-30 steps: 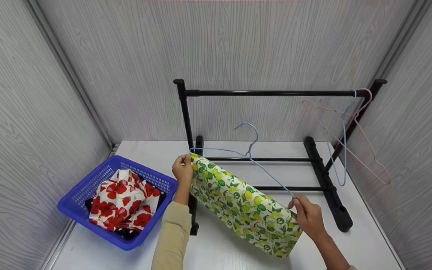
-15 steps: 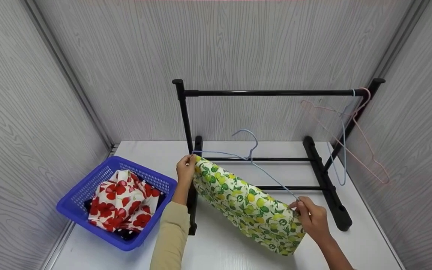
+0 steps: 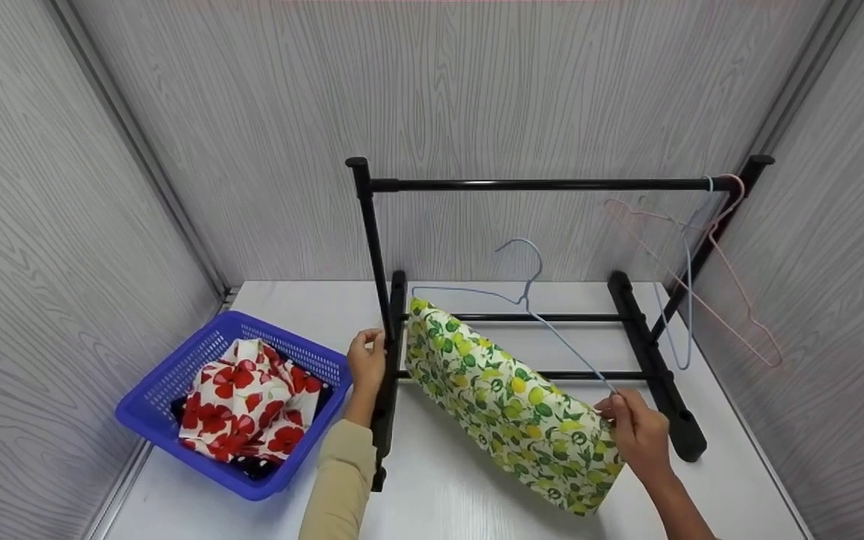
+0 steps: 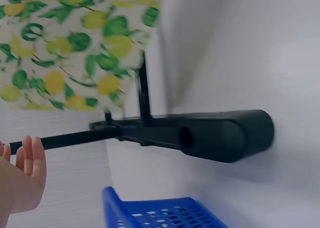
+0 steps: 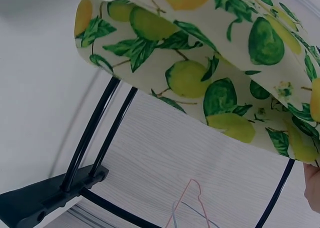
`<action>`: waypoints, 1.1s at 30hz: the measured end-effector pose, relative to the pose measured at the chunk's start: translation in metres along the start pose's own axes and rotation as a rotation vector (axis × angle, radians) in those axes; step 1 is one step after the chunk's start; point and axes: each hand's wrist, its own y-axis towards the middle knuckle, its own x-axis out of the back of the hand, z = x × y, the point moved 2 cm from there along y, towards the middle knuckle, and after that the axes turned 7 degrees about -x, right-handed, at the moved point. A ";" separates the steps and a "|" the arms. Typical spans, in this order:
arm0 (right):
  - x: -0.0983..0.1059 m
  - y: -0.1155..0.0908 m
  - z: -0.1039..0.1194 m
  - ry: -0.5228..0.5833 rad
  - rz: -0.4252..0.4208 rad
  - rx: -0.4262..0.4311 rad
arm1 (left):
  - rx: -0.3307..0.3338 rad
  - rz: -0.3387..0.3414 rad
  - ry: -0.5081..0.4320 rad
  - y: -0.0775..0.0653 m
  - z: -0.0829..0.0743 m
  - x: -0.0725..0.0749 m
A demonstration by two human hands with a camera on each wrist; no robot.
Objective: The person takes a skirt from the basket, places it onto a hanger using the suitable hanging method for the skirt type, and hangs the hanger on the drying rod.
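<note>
A cloth printed with lemons and green leaves hangs slantwise at a blue wire hanger, its left end higher than its right. At the right end my right hand pinches the cloth together with the hanger's arm. The hanger's hook points up and free. My left hand is off the cloth, close beside the left post of a black rack, fingers loosely bent. Whether it touches the post cannot be told. In the left wrist view the fingers lie against the line of the black pole.
Left of the rack stands a blue perforated basket holding a red-flowered white cloth and something dark with white dots. A pink hanger and another blue hanger hang at the rail's right end. Grey panels enclose the white table.
My left hand has let go of the cloth's upper left corner and moved down and slightly left. The hanger and cloth have shifted right with my right hand.
</note>
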 end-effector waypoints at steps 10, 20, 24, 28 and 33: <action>0.004 0.005 -0.006 -0.059 -0.133 -0.079 | -0.096 0.098 0.359 -0.043 0.041 0.002; 0.002 0.016 -0.021 -0.113 -0.213 -0.166 | -0.256 0.109 0.609 -0.083 0.075 0.004; 0.003 0.025 -0.025 -0.122 -0.250 -0.214 | -0.281 0.140 0.664 -0.088 0.084 0.006; 0.002 0.034 -0.028 -0.123 -0.314 -0.245 | -0.240 0.189 0.646 -0.091 0.090 0.008; 0.004 0.046 -0.025 -0.158 -0.402 -0.231 | -0.175 0.242 0.579 -0.093 0.090 0.008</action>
